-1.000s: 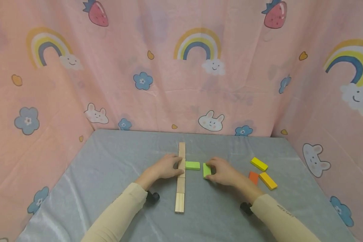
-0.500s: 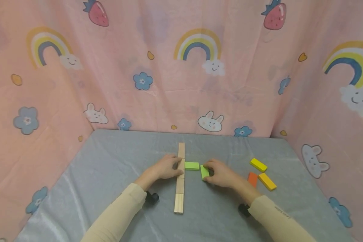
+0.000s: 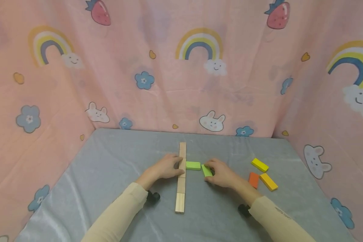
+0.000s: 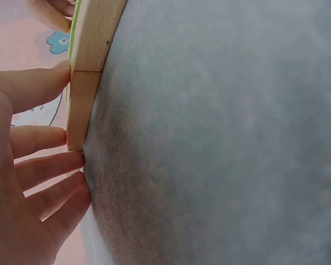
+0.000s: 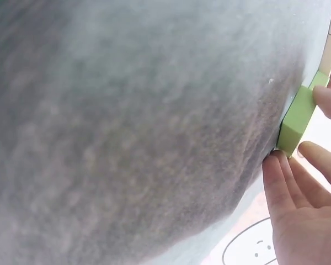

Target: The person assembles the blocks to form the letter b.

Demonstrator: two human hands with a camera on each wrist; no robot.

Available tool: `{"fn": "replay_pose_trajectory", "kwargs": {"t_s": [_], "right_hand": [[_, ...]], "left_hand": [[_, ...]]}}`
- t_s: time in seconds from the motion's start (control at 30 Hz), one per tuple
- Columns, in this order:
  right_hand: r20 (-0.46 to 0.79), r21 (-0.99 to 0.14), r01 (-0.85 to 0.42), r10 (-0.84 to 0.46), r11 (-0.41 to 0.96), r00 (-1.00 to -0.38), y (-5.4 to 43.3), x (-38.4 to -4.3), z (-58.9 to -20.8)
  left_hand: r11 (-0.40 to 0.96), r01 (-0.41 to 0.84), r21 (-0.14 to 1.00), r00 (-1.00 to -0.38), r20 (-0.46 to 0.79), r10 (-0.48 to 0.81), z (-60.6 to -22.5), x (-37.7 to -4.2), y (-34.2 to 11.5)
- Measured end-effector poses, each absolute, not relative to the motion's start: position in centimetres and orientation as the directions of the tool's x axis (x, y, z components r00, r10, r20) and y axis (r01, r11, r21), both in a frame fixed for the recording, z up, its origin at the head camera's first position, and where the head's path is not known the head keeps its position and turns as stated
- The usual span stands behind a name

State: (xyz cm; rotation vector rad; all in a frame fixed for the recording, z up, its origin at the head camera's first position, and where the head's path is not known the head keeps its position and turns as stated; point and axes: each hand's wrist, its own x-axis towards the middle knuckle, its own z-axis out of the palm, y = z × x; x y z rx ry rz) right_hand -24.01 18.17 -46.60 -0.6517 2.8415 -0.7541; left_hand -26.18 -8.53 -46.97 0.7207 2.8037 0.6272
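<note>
Several plain wooden blocks (image 3: 180, 202) lie end to end in a straight row running away from me. My left hand (image 3: 166, 167) rests its thumb and fingertips on one block in that row, and in the left wrist view its fingers (image 4: 41, 138) look fairly straight. Touching the row's right side is a green block (image 3: 193, 165), laid crosswise. Just right of it, my right hand (image 3: 222, 172) pinches a second green block (image 3: 207, 170) between thumb and fingers. That block sits slanted, its far corner close to the first green block's end.
To the right of my right hand lie a yellow block (image 3: 259, 165), an orange-yellow block (image 3: 268, 182) and a red-orange block (image 3: 253, 180). A grey cloth (image 3: 124, 148) covers the table. Pink patterned curtains (image 3: 163, 101) stand behind and at both sides.
The green block in my right hand has turned to a slant and come slightly closer to the row. My left hand stays on the wooden blocks.
</note>
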Motion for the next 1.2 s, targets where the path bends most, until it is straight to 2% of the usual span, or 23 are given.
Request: {"fn": "replay_pose_trajectory", "kwargs": {"t_s": [0.7, 1.2], "right_hand": [[-0.021, -0.527, -0.422, -0.507, 0.738, -0.862, 18.77, -23.89, -46.24], [-0.015, -0.584, -0.388, -0.488, 0.713, -0.873, 19.18, -24.10, -46.60]], "left_hand": [[0.796, 0.413, 0.443, -0.868, -0.074, 0.492, -47.16, -26.31, -8.46], [0.799, 0.412, 0.437, -0.869, -0.076, 0.490, -47.18, -26.38, -8.46]]}}
